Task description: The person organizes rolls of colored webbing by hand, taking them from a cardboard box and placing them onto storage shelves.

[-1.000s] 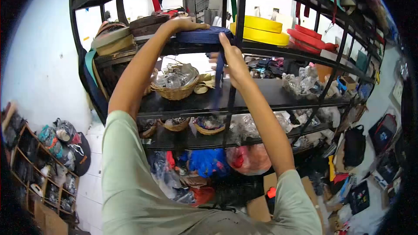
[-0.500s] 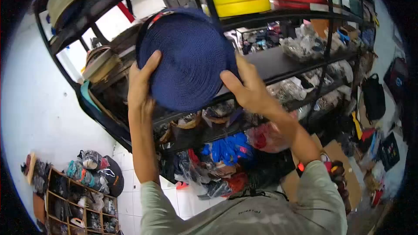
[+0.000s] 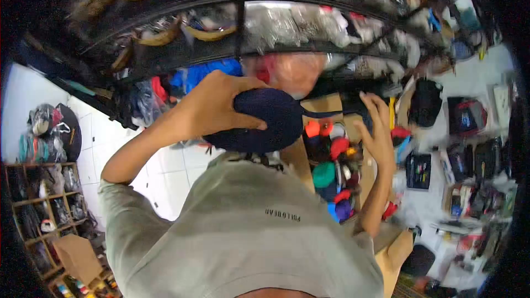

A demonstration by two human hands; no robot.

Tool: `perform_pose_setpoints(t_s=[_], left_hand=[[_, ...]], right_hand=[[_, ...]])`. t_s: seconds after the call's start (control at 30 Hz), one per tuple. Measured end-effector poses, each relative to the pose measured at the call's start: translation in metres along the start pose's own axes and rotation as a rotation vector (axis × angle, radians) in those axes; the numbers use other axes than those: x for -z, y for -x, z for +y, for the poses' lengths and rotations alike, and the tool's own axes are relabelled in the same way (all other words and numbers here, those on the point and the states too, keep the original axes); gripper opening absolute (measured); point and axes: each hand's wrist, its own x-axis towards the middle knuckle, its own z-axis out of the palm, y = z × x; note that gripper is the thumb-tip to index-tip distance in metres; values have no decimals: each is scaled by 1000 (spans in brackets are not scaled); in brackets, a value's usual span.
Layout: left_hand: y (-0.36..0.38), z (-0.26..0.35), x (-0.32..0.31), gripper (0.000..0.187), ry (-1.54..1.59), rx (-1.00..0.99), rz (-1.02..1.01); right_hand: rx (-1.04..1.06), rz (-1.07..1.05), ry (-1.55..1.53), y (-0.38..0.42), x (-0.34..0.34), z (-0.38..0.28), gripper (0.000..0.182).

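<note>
A navy blue roll of webbing (image 3: pixel 280 117) is in front of my chest, tilted and slightly blurred. My left hand (image 3: pixel 207 107) grips its left side, with the thumb across the near face and the fingers over the top edge. From the roll's right side a loose dark strap end (image 3: pixel 326 114) runs out to my right hand (image 3: pixel 380 135). The right fingers and thumb are curled around where the strap reaches them; the exact contact is blurred.
Black metal shelving (image 3: pixel 221 58) with baskets and plastic-wrapped goods stands ahead. A cardboard box (image 3: pixel 298 168) of colourful rolls sits below right. A wooden cubby rack (image 3: pixel 41 201) is at left. Bags and loose goods lie along the right, with white floor tiles (image 3: pixel 160 171) below.
The roll has come down from shelf height to my chest and turned. My right hand has left its edge and moved right, with a strap end now drawn out. The view tilts lower.
</note>
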Motion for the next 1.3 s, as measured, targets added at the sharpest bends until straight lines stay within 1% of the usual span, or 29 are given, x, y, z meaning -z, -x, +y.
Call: perform_pose_setpoints(t_s=[0.07,0.13,0.2,0.23,0.27,0.37,0.43,0.47,0.53,0.6,0.63,0.67,0.7,0.73,0.77,0.8,0.83,0.87,0.9,0.93,1.0,1.07,1.1,1.13,1.17,1.2,1.23,1.27,1.3], left_hand=[[-19,2,-33,55,4,-58,-64],[-38,14,-49,55,55,-114,-135],[-51,26,-66,55,148,-130,-152],[-59,30,-73,55,147,-126,-161],[-63,38,-77,55,135,-143,-197],[-77,65,-85,53,64,-114,-210],[-80,82,-93,51,94,-96,-108],[-83,88,-97,51,72,-121,-139],[-87,101,-109,46,7,-241,-79],[-92,110,-121,49,-35,-282,-99],[-94,111,-128,49,17,-288,-67],[-95,113,-135,49,71,-290,-34],[-94,117,-141,51,124,-212,-36],[-95,122,-148,51,113,-228,-59],[-95,127,-157,52,197,-189,15],[-95,129,-165,53,286,-147,89],[-94,126,-175,57,384,-24,68],[-97,126,-190,57,382,-40,49],[-100,127,-210,62,553,-60,162],[-103,128,-224,67,725,-76,273],[-115,121,-226,91,746,-229,117],[-118,123,-212,91,766,-200,-187],[-122,120,-205,89,785,-202,-365],[-124,123,-206,85,717,-154,-468],[-125,126,-213,77,556,-159,-522],[-128,129,-222,71,396,-165,-570],[-133,117,-234,50,217,-356,-497],[-133,114,-243,50,219,-354,-496],[-133,114,-252,42,284,-209,-474]], right_hand=[[-38,21,-379,10,-4,-28,79],[58,-75,-607,20,-6,-50,90],[79,-106,-642,22,-10,-68,87],[-11,-32,-669,24,-11,-75,75],[-40,-1,-672,31,-12,-70,75],[-178,295,-588,49,-5,-57,47],[-190,344,-533,67,2,-45,45],[-182,355,-478,76,4,-37,43],[-185,398,-512,96,3,-24,44],[-238,269,-621,113,8,-21,47],[-260,241,-660,122,6,-19,55],[-278,271,-661,129,3,-16,55],[-217,334,-643,135,0,-11,59],[-157,395,-622,140,-2,-8,63],[-155,415,-613,146,0,-7,65],[-175,434,-607,150,-4,-10,65],[-249,594,-668,153,-11,-15,63],[-320,756,-723,155,-14,-19,62],[-409,841,-859,156,-8,-24,56],[-417,861,-845,159,-6,-23,56],[-497,872,-797,171,0,-19,51],[-475,839,-720,186,6,-15,46],[-392,650,-723,191,7,-11,46],[-307,457,-726,196,8,-10,45],[-312,380,-785,195,9,-12,43],[-316,378,-788,195,3,-13,43],[-293,404,-765,195,-6,-11,44],[-269,431,-741,195,-15,-9,45],[-349,514,-751,196,-21,-8,46]])
